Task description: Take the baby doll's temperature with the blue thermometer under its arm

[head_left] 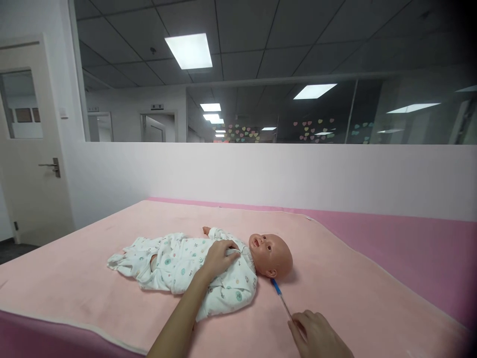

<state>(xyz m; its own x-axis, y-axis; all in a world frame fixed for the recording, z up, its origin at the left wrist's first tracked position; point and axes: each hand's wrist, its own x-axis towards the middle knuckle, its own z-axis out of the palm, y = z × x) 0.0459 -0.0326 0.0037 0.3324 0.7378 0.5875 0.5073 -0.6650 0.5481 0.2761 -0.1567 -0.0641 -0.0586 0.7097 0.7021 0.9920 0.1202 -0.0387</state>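
A baby doll point(274, 253) lies on its back, its head to the right and its feet to the left. It wears a white romper point(182, 268) with small green and tan prints. My left hand point(220, 256) is at the doll's chest, with the romper's fabric between thumb and bent fingers. In the front right, my right hand point(315, 333) pinches a thin stick with a blue end point(277, 287). That blue end points at the doll's head, just below the ear; whether it touches cannot be told. The stick's lower end is hidden in my fingers.
A peach-coloured blanket point(74, 278) covers the pink padded surface point(410, 248) under the doll. Behind it stands a low white wall point(279, 174) with a glass panel above. A closed door point(33, 189) is at the far left.
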